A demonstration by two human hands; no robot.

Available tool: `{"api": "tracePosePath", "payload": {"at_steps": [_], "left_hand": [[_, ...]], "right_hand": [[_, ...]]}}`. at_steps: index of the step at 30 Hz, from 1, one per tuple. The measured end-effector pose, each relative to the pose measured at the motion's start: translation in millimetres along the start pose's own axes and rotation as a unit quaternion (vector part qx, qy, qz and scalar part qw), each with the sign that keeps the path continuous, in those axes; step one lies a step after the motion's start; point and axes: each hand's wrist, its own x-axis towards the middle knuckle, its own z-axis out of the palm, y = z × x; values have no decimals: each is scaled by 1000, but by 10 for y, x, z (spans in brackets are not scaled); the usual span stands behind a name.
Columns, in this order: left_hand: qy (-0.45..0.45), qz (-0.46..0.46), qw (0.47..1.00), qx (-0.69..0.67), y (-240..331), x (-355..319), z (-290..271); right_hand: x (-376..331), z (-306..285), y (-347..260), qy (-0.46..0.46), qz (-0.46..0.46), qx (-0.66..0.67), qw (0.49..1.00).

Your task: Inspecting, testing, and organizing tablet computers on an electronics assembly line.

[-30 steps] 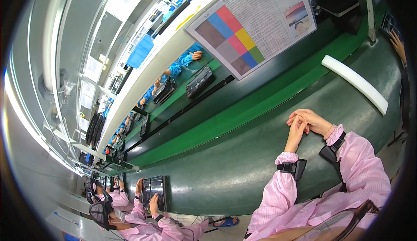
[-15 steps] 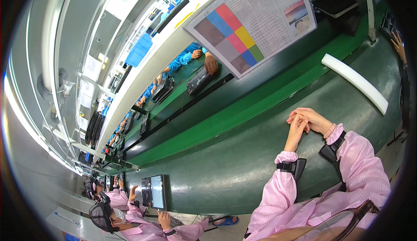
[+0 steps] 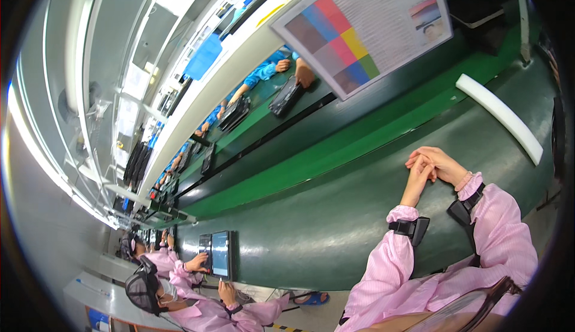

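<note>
My left hand [image 3: 418, 179] and my right hand [image 3: 444, 165] are clasped together, fingers folded over each other, holding nothing. They rest above the dark green workbench [image 3: 311, 224]. Both forearms wear pink sleeves with a black strap at each wrist. The nearest thing is a long white foam bar [image 3: 500, 125] lying on the bench beyond my hands, apart from them.
A bright green conveyor strip [image 3: 335, 152] runs past the bench. A sheet with a colour chart [image 3: 365, 29] hangs above it. A person in pink holds a dark flat screen [image 3: 221, 254] beside me. People in blue sleeves handle black devices [image 3: 286, 95] across the belt.
My hands stay clasped in the same place. The person beside me has tilted the flat screen more upright. The black device at the top right has drifted further along the belt.
</note>
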Motion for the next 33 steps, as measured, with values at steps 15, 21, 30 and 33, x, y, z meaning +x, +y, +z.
{"api": "tracePosePath", "payload": {"at_steps": [15, 21, 30, 33], "left_hand": [[41, 24, 998, -42, -245, 123, -45], [21, -17, 999, -31, -202, 117, -37], [16, -22, 1000, -1, -145, 116, -29], [21, -35, 999, 1, -123, 111, -18]], "right_hand": [[41, 47, 35, 42, 16, 6, 999], [49, 31, 50, 42, -15, 7, 999], [33, 94, 2, 40, -24, 1, 999], [-9, 94, -44, 28, -21, -26, 999]]}}
